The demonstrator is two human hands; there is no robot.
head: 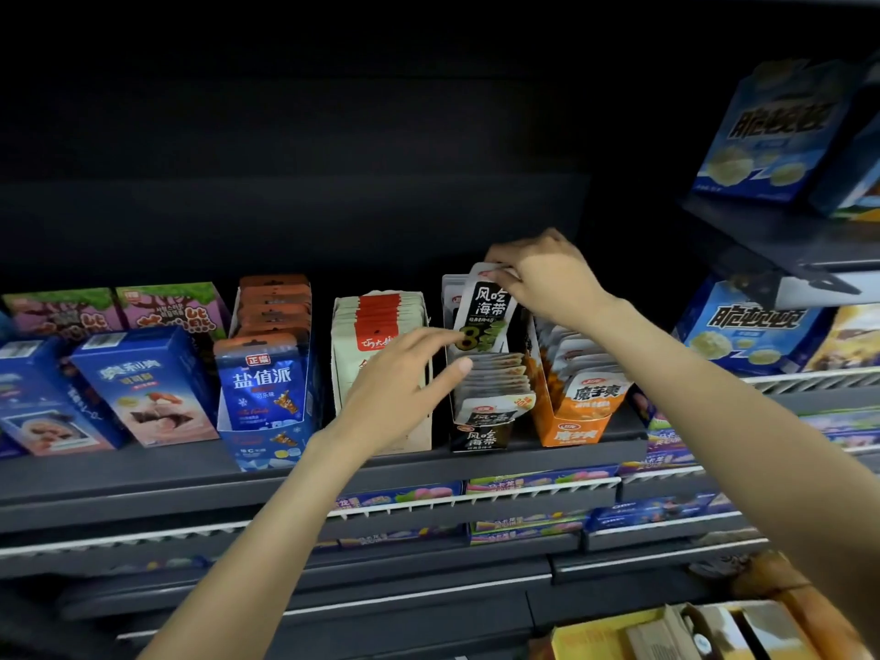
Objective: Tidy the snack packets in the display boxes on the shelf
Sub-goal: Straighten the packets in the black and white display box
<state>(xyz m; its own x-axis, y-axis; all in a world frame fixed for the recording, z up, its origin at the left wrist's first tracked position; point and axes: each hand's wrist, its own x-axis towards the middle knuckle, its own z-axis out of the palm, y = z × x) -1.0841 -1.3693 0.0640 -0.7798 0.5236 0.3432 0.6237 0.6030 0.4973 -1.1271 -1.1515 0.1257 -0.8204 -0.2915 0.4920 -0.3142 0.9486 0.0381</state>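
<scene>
Right hand [547, 273] pinches the far upright packet [485, 307] by its top; left hand [405, 373], fingers straight, steadies the near packets [495, 378].

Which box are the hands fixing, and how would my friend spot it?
Find the dark shelf with a row of open display boxes. The one being tidied is the black box, second from the right end, between a beige box and an orange box. Only it is black, and the right hand pinches a tall black-and-white packet standing up from it.
</scene>
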